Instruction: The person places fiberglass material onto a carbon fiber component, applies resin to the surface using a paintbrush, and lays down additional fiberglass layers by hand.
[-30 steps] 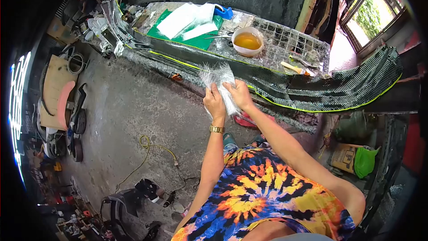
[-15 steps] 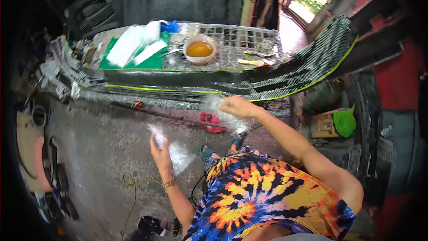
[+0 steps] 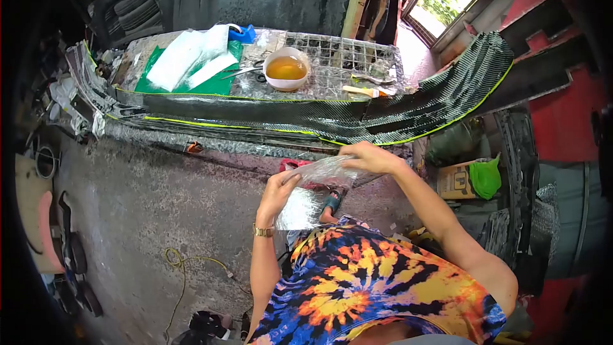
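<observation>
My left hand (image 3: pixel 276 197) pinches a thin, see-through piece of fibreglass mat (image 3: pixel 322 171) by its near left end. The fingers of my right hand (image 3: pixel 372 158) are closed on its far right end, so it spans both hands. A brighter white part (image 3: pixel 299 209) hangs below my left hand; I cannot tell whether it is a separate piece. Just beyond my hands lies a long, curved carbon-weave panel (image 3: pixel 255 110) with yellow-green edging. Behind it, a white bowl (image 3: pixel 303 82) holds amber liquid.
White fibre sheets (image 3: pixel 185 57) lie on a green sheet (image 3: pixel 220 84) beside scissors (image 3: pixel 246 70) and a blue tape dispenser (image 3: pixel 242 35). A brush (image 3: pixel 361 91) rests right of the bowl. A yellow cord (image 3: pixel 182 281) crosses the floor; a cardboard box (image 3: pixel 454 181) stands at right.
My hands were farther apart, each with white mat. My left hand has moved up and right, my right hand slightly up and right, and the mat now stretches between them.
</observation>
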Action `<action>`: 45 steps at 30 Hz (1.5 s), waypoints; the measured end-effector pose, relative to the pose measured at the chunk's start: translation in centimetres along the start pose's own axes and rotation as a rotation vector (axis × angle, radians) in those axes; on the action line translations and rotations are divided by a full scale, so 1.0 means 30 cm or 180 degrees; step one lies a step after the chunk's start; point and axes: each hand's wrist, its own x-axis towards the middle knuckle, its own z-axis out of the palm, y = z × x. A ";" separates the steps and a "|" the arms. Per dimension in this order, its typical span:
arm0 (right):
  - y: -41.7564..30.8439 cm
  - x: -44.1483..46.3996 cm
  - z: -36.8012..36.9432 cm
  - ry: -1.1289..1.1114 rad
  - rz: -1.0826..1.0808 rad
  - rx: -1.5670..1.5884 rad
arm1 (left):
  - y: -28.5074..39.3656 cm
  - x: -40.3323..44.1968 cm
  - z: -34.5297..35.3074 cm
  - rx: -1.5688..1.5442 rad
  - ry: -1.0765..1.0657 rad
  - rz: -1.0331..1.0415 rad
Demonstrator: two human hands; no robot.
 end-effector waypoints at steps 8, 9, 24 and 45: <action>0.032 0.061 -0.104 0.0662 0.0319 0.0221 | 0.069 0.109 -0.042 -0.0518 0.0286 0.0237; 0.015 0.085 -0.121 0.0844 0.0264 0.0313 | 0.087 0.090 -0.065 -0.0547 0.0475 0.0349; 0.229 0.212 -0.101 0.1492 0.1053 -0.1076 | -0.145 -0.330 -0.195 -0.0396 0.1308 -0.0751; -0.116 0.065 0.032 0.1565 0.0126 -0.0533 | -0.027 -0.151 -0.066 0.0130 0.0504 0.0097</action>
